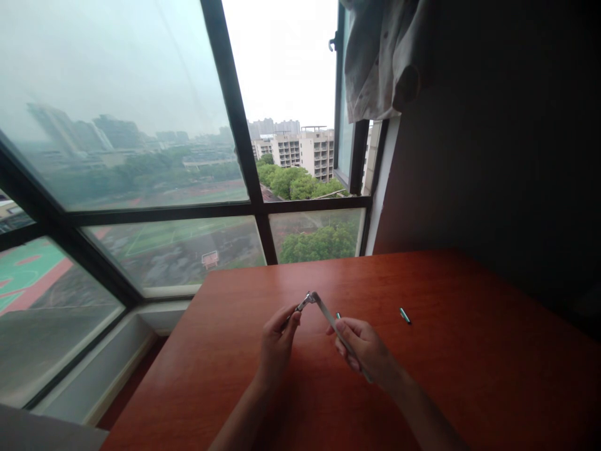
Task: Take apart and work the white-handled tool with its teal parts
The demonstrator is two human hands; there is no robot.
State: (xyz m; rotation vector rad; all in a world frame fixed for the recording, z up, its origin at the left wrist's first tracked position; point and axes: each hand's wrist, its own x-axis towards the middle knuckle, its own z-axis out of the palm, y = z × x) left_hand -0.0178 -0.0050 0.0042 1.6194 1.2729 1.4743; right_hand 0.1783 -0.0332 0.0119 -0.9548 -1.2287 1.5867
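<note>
My left hand [276, 343] is closed around a slim dark rod with a shiny metal end [306, 300], held between thumb and fingers. From the right, my right hand [359, 346] grips a long, narrow grey bar [327, 314] that slants down through the fingers and shows again below them. The bar's upper end bends and meets the shiny metal end; whether they are joined, I cannot tell. Just behind my right fingers shows the tip of a small dark, shiny piece [338, 315], mostly hidden. Both hands are above the reddish-brown table [225, 351].
A short dark, glossy cylinder [405, 315] lies on the table to the right of my hands. Beyond the table's far edge stand large windows with dark frames [164, 216]. A pale cloth [380, 62] hangs at upper right beside a dark wall [493, 138].
</note>
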